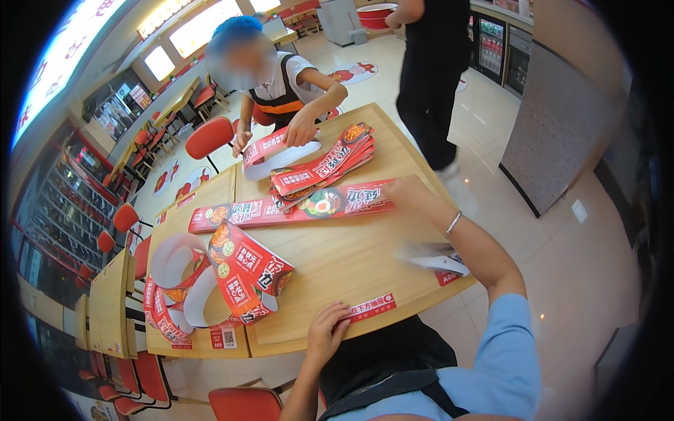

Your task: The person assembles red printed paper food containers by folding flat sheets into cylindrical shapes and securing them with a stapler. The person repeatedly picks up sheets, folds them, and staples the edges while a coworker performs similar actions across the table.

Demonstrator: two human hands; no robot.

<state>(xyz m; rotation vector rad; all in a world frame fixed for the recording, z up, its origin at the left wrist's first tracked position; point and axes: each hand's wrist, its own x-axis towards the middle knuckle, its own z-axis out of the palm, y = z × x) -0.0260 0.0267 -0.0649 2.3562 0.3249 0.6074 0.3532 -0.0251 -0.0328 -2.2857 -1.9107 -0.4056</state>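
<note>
My right hand point(408, 196) reaches across the table, its fingertips closed on the right end of a long red printed paper strip point(354, 198). That strip lies in a flat stack with food pictures on it. Near the front edge my left hand point(328, 328) rests on the wood, fingers loosely stretched beside a red sticker point(372, 306), holding nothing. Red paper bands point(253, 270) bent into loops, with white insides, are heaped at the left. Beyond the long stack lies a fanned pile of shorter red strips point(323, 168). A blurred grey and white object point(439, 258) sits under my right forearm.
Across the wooden table point(316, 270), a person in a blue cap point(239, 28) handles a curved red band point(270, 160). Someone in black point(432, 84) stands beyond the right corner. Red chairs point(210, 137) surround the tables; a grey panel point(562, 126) is at the right.
</note>
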